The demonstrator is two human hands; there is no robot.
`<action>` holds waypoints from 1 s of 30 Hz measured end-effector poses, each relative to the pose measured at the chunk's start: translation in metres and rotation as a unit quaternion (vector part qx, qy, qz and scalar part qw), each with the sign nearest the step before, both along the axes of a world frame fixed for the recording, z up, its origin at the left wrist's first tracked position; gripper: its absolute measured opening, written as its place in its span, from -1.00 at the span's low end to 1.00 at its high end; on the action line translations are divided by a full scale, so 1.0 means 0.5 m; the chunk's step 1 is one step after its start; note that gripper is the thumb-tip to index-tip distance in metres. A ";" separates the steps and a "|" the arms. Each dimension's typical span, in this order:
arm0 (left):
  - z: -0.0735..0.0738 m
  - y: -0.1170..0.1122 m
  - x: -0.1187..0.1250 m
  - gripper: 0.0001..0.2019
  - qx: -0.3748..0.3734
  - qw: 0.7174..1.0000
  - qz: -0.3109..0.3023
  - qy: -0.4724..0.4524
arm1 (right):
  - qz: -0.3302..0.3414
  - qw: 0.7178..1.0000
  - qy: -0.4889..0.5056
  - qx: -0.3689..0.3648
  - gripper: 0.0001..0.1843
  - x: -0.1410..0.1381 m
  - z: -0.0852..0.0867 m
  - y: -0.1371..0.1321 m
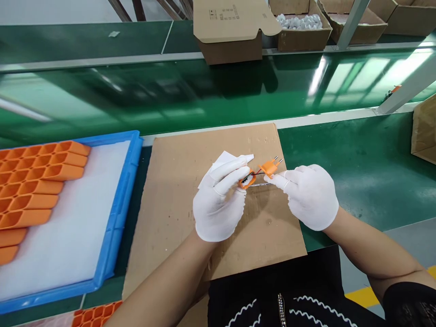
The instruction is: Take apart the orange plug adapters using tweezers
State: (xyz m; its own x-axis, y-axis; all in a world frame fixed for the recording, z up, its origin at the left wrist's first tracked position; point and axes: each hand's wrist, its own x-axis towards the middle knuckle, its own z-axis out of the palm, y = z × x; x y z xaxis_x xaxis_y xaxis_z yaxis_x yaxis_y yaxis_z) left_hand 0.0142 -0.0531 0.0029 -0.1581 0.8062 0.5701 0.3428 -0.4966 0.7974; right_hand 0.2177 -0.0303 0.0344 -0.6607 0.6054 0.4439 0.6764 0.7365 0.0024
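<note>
My gloved left hand (220, 200) grips a small orange housing (247, 180) with its open end turned to the right. A dark edge, perhaps a circuit board, and something white show inside the opening. My gloved right hand (308, 193) is closed, with an orange two-pin plug piece (270, 167) at its fingertips, pins pointing up and right. Thin red and dark wires (259, 172) run between the housing and the plug piece. A slim metal rod-like tool (260, 184) reaches from my right fingers toward the housing; its kind is unclear.
A cardboard sheet (177, 218) lies beneath my hands on the green bench (354, 172). At left, a blue tray (117, 218) bears rows of orange housings (41, 181). Cardboard boxes (231, 50) stand on the shelf behind, one with white parts (301, 22).
</note>
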 end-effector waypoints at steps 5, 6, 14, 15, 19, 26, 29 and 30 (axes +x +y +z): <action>-0.006 0.003 -0.002 -0.70 0.017 1.000 -0.012 -0.006 | 0.003 1.000 0.005 0.008 -0.50 0.000 0.004 0.001; -0.008 0.004 -0.003 -0.70 0.021 1.000 -0.015 -0.012 | 0.004 1.000 0.009 0.012 -0.51 0.000 0.005 0.001; -0.010 0.006 -0.005 -0.86 -0.057 0.990 -0.075 -0.105 | 0.003 1.000 -0.005 -0.002 -0.50 -0.003 0.012 0.000; -0.005 0.006 -0.004 -0.86 -0.077 0.986 -0.078 -0.122 | 0.004 1.000 -0.005 -0.003 -0.50 -0.003 0.012 0.000; 0.019 0.006 0.008 -0.87 -0.153 0.960 -0.084 -0.217 | 0.000 1.000 -0.015 -0.014 -0.48 -0.004 0.011 -0.001; 0.043 0.006 0.019 -0.87 -0.201 0.938 -0.081 -0.270 | -0.001 0.999 -0.010 -0.030 -0.47 -0.005 0.012 -0.004; 0.038 0.005 0.016 -0.85 -0.203 0.945 -0.080 -0.245 | 0.008 1.000 0.006 -0.021 -0.47 -0.007 0.012 -0.004; 0.035 0.005 0.015 -0.84 -0.200 0.949 -0.075 -0.231 | 0.011 1.000 0.009 -0.018 -0.47 -0.008 0.012 -0.004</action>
